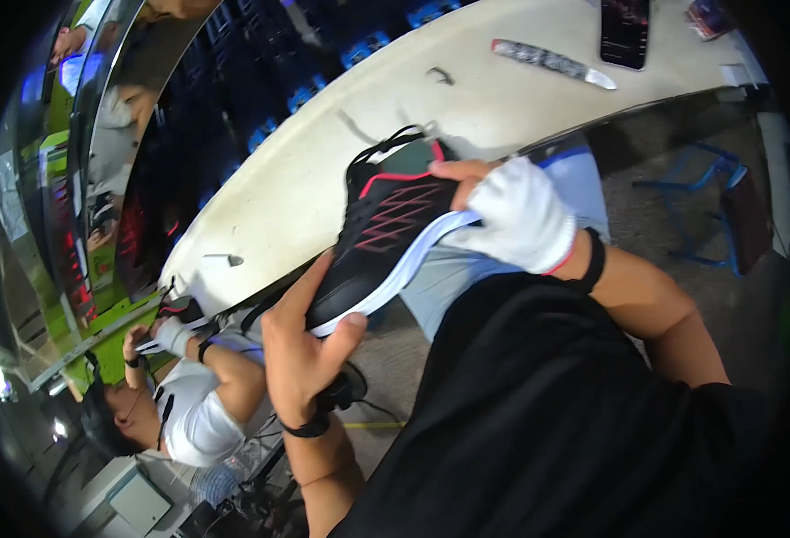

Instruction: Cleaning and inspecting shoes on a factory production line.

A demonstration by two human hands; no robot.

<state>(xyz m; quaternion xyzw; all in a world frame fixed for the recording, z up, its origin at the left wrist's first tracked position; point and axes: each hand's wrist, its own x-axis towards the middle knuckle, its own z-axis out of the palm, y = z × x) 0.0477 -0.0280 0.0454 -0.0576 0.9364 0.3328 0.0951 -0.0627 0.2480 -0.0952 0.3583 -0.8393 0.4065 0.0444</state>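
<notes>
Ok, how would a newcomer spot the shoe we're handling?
At the curved pale table, a bare left hand and white-gloved right hand hold a black shoe. Unlike the farther shoe near a co-worker, it clearly shows pink criss-cross lines.

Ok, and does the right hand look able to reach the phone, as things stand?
Probably yes, if the right hand lets go of the shoe, which the left hand also grips. I see nothing standing in the way to the phone on the table.

1 black, white-soled shoe (pixel 384 238), tilted
</notes>
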